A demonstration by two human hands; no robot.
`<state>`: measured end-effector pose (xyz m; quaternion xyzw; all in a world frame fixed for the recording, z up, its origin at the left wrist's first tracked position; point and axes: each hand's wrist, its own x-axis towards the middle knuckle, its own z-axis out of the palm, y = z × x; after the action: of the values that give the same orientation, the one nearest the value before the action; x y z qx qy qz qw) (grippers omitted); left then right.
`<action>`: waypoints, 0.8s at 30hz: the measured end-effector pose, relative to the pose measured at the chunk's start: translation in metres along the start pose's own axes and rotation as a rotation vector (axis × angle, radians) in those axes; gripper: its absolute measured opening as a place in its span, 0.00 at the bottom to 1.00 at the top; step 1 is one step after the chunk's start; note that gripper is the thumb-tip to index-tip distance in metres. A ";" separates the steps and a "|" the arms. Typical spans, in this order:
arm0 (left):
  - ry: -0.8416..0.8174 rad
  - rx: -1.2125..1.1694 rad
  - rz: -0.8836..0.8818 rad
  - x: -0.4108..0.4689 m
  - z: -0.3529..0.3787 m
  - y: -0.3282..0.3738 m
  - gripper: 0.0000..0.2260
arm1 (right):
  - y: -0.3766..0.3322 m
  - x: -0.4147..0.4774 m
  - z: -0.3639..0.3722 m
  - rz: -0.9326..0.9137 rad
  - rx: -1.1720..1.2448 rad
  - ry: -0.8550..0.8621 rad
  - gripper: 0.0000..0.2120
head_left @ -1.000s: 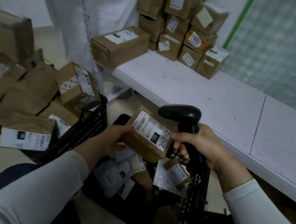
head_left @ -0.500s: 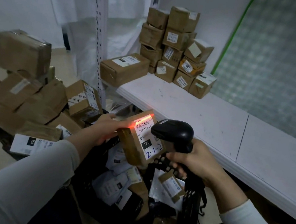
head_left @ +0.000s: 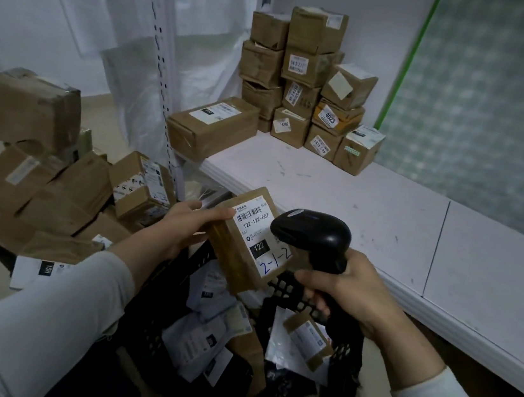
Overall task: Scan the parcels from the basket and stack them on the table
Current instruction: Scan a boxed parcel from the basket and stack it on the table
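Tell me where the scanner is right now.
In the head view the scanner is right of centre, gripped by the right hand above the basket, its head beside the label of the parcel that the left hand holds.

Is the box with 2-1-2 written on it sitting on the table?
No, the left hand holds the box up above the basket, not on the table.
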<state>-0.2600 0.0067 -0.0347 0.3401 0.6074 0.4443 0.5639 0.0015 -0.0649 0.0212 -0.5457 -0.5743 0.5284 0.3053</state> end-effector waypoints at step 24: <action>-0.222 0.361 0.121 0.127 0.274 0.076 0.36 | 0.038 0.063 -0.138 -0.060 0.560 0.437 0.03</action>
<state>-0.0130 0.1944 -0.0049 0.5181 0.5900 0.3211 0.5295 0.1275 0.0271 0.0065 -0.5240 -0.3440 0.5269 0.5739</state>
